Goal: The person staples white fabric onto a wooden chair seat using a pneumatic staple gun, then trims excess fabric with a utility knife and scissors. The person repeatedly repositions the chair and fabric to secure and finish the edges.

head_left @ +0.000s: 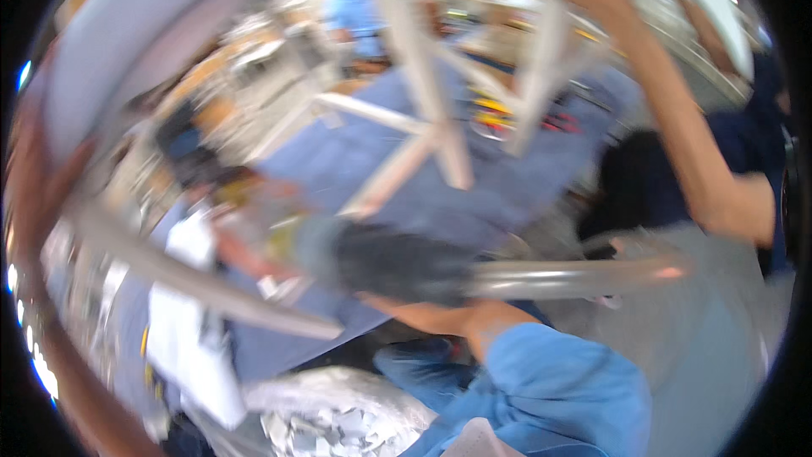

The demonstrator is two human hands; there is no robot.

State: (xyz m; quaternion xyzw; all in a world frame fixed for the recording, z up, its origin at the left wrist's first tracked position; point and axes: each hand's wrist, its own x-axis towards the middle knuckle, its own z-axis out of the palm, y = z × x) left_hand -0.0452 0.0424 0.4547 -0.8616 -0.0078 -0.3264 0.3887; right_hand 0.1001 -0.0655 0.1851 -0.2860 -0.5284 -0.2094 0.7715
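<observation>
Motion blurs much of the head view. At the far left, my left hand point(41, 165) is closed on the edge of a pale curved panel point(127, 51), its thumb in front; the bare forearm rises from the lower left. My right forearm point(431, 315) leaves a light blue sleeve and passes leftward behind a dark grey tubular body point(402, 261). Around its yellowish left end, my right hand point(249, 241) is too smeared for its fingers to show. A shiny metal tube point(584, 278) runs right from the dark part. Below the panel slants a pale curved bar point(211, 288).
Pale wooden legs and crossbars point(431, 118) stand over a blue-covered surface point(338, 161), with yellow and red tools point(499, 114) on it. Another person's arm point(668, 110) reaches up at right. Below lies a bag point(338, 419) of pale scraps. Someone in light blue point(355, 17) is farther off.
</observation>
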